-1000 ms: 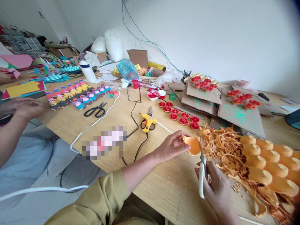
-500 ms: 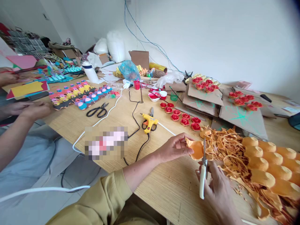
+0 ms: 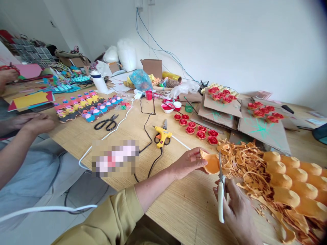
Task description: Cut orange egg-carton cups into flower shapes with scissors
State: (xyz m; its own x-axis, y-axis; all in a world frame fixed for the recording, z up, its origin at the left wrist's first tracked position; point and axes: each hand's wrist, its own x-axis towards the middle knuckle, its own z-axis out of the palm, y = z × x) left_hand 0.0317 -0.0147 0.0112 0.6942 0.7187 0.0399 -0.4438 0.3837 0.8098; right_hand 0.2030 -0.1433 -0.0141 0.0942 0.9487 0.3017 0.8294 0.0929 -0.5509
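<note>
My left hand [image 3: 187, 163] pinches the left edge of an orange egg-carton cup [image 3: 211, 163], its hollow side facing me. My right hand [image 3: 236, 207] is closed around the white handles of a pair of scissors [image 3: 220, 200]. Their blades point up and stand at the cup's right rim. Just behind and to the right lies a heap of orange trimmings [image 3: 245, 161]. Beyond it is an orange egg tray [image 3: 293, 180] with rows of rounded bumps.
Red paper-like roses [image 3: 200, 134] stand in rows ahead, near stacked cardboard [image 3: 219, 112]. A yellow glue gun [image 3: 161, 135] with a cord lies over black-handled scissors. More black scissors [image 3: 106, 123] and painted figures [image 3: 89, 105] are farther left. Another person's hands [image 3: 38, 122] rest at the left edge.
The cup has shifted slightly left with my left hand, and its right rim looks more even. The scissors have moved a little left and down. At far left, a person's hand now shows red scissors.
</note>
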